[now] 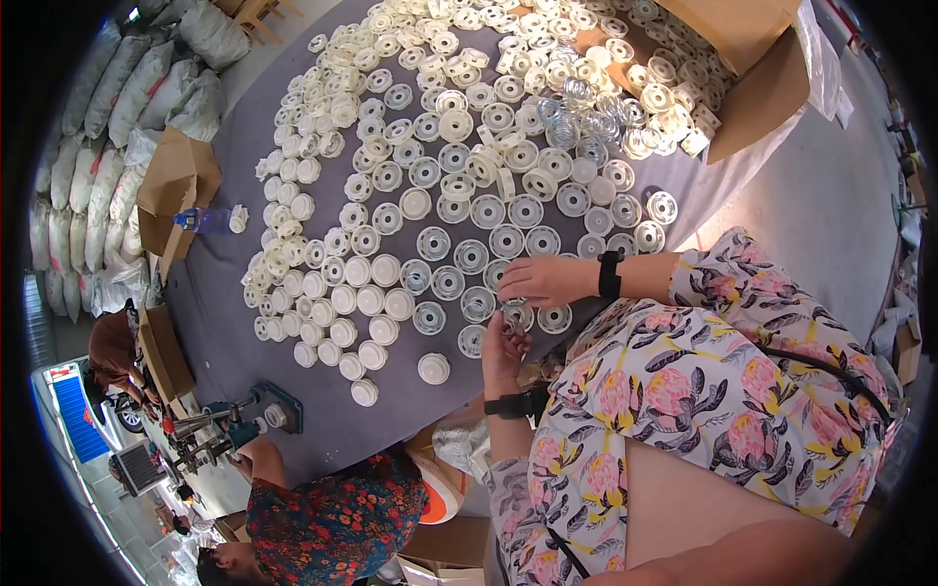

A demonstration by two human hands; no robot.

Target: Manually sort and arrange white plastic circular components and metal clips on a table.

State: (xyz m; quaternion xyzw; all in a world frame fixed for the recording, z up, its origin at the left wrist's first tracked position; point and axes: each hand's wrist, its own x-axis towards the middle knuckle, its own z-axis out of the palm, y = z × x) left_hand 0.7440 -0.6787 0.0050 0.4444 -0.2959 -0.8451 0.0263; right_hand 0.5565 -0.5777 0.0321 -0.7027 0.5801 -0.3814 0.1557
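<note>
My left hand (505,349) is curled at the table's near edge, fingertips and thumb drawn together. Just beyond its fingertips is a pale round part (518,314) with something shiny; what the fingers hold is too small to name. My right hand (549,281) reaches in palm down over the nearest wheel-like parts, its fingers bent together and their tips hidden from view. White plastic wheel-like parts (447,283) with hollow centres lie around both hands in loose rows. Some, such as the part (415,277) to the left, hold a thin shiny piece inside.
Shiny wire coils (576,117) lie among heaped parts at the far side. A cardboard box (757,98) spills more parts at the far right. Closed white caps (371,354) stand at left. A co-worker's arm (262,459) reaches toward a green hand press (278,410).
</note>
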